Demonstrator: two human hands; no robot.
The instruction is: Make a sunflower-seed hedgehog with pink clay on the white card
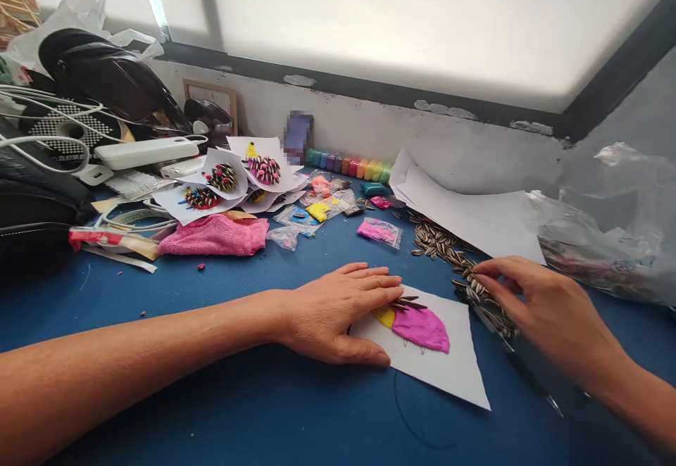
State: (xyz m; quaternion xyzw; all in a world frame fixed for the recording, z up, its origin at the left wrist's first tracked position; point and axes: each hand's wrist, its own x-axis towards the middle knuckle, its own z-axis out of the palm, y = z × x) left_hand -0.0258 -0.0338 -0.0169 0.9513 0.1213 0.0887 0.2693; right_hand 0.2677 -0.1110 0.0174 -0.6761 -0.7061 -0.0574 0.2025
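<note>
My left hand (343, 315) lies flat with its fingers stretched out, its fingertips over the upper left of a white paper sheet (465, 374). On this sheet is a flattened shape of pink clay (422, 329) with a yellow clay end (384, 317), partly covered by my fingers. Several sunflower seeds (409, 303) stick out along its upper edge, and small pencil lines show below it. My right hand (543, 311) pinches at a long pile of striped sunflower seeds (441, 244); the exact seed between its fingertips is hard to see. Beneath that hand lies a thin pen-like tool (533, 381).
Finished seed-and-clay pictures (264, 163) lie at the back left, behind a pink cloth (216, 235). Bagged clay (379, 232) and a row of coloured clay tubs (351, 165) sit farther back. Blank paper (470, 216) and a plastic bag (607, 241) are at right.
</note>
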